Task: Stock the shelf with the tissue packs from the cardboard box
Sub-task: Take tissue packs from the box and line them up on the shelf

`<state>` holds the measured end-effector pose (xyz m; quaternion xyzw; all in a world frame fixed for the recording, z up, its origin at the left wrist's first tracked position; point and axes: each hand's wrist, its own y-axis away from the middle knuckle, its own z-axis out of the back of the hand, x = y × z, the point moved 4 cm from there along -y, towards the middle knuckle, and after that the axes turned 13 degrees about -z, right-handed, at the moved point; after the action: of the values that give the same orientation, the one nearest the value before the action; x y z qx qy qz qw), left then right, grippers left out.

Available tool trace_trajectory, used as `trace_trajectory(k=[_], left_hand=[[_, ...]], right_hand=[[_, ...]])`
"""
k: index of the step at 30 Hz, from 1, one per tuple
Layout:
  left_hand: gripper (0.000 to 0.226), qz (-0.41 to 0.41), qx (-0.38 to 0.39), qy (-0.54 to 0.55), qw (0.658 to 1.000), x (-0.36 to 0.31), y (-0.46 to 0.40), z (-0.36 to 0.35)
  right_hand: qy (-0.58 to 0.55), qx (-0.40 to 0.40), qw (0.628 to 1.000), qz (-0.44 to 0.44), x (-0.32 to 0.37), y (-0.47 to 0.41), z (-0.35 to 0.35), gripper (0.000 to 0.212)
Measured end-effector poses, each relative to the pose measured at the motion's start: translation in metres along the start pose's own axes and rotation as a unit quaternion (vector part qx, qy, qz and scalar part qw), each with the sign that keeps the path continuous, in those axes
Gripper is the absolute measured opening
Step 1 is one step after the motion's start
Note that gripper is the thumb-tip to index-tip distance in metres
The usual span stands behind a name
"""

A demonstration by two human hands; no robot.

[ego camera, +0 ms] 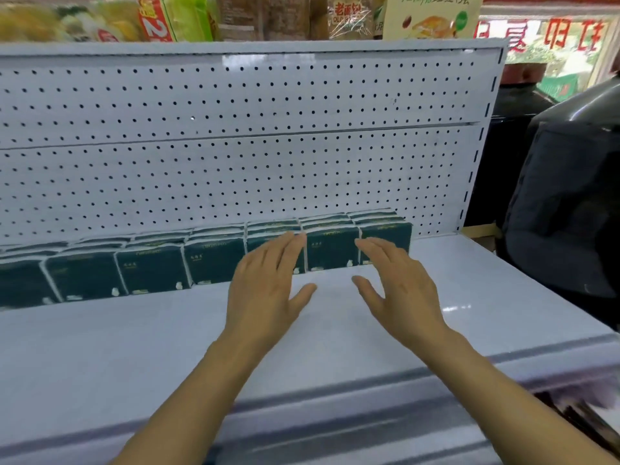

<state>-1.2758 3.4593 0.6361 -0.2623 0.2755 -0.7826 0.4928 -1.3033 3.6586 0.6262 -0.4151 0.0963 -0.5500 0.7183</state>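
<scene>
Head view: a white shelf (335,330) carries a row of dark green tissue packs (214,256) standing upright along its back edge, against the pegboard (235,129). The row runs from the left edge of the shelf to a point short of the right edge, and more packs stand behind the front ones. The front half of the shelf is bare white.

The left hand (265,286) reaches over the shelf with fingers straight and together, thumb spread; its fingertips lie at the face of a pack near the right end of the row. It grips nothing.

The right hand (399,286) is likewise flat and relaxed, fingers straight, its fingertips at the last pack on the right. It holds nothing.

Packaged goods (167,18) stand on the shelf above.
</scene>
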Motion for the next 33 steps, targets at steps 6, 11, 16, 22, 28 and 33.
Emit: trace_trajectory(k=[6, 11, 16, 22, 28, 33], left_hand=[[0.07, 0.07, -0.012, -0.013, 0.997, -0.016, 0.107, 0.059], [0.073, 0.137, 0.033, -0.023, 0.99, -0.008, 0.202, 0.105], [0.074, 0.191, 0.066, -0.074, 0.976, 0.031, 0.291, 0.153], [0.074, 0.261, 0.146, -0.112, 0.948, 0.105, 0.415, 0.215], [0.075, 0.296, 0.22, -0.113, 0.922, 0.172, 0.548, 0.284], [0.075, 0.365, 0.256, -0.102, 0.89, 0.215, 0.658, 0.332]], right_hand=[[-0.051, 0.061, 0.996, 0.035, 0.063, 0.083, 0.005, 0.051], [-0.095, 0.132, 0.982, 0.1, 0.138, 0.137, -0.002, 0.055], [-0.113, 0.155, 0.967, 0.168, 0.231, 0.177, -0.015, 0.059], [-0.091, 0.2, 0.952, 0.215, 0.362, 0.24, -0.055, 0.058], [-0.101, 0.251, 0.937, 0.221, 0.486, 0.322, -0.095, 0.053], [-0.108, 0.317, 0.912, 0.237, 0.562, 0.389, -0.128, 0.049]])
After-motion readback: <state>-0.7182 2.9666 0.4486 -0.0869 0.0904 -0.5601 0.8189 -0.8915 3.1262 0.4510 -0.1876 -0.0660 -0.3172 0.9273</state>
